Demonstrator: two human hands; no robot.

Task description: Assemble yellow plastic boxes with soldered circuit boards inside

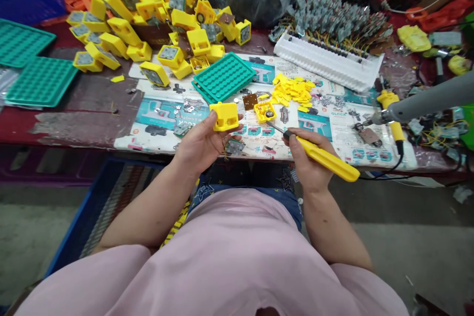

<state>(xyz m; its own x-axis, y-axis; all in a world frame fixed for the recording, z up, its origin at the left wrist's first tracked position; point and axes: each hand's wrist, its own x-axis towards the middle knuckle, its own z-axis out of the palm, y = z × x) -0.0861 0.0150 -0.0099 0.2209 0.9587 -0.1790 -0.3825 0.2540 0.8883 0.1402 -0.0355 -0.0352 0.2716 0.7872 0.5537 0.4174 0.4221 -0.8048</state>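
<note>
My left hand point(200, 140) is closed around a yellow plastic housing point(226, 117), held up above the front of the table. Below its fingers lies a small circuit board point(235, 146), partly covered. In my right hand point(311, 158) is a screwdriver with a yellow handle point(329, 159), a black collar and a thin metal shaft. Its tip points at a second yellow housing point(264, 112), which lies open with a round metal part inside; whether they touch I cannot tell. A brown circuit board point(250, 101) rests just behind that housing.
Small yellow parts point(292, 91) are heaped behind my right hand. Green trays point(224, 78) lie further back, near piled yellow housings point(126, 32). A white rack point(326, 61) holds many wired boards. At the right, a grey rod-like tool point(433, 98) juts in beside a yellow-handled tool point(392, 116).
</note>
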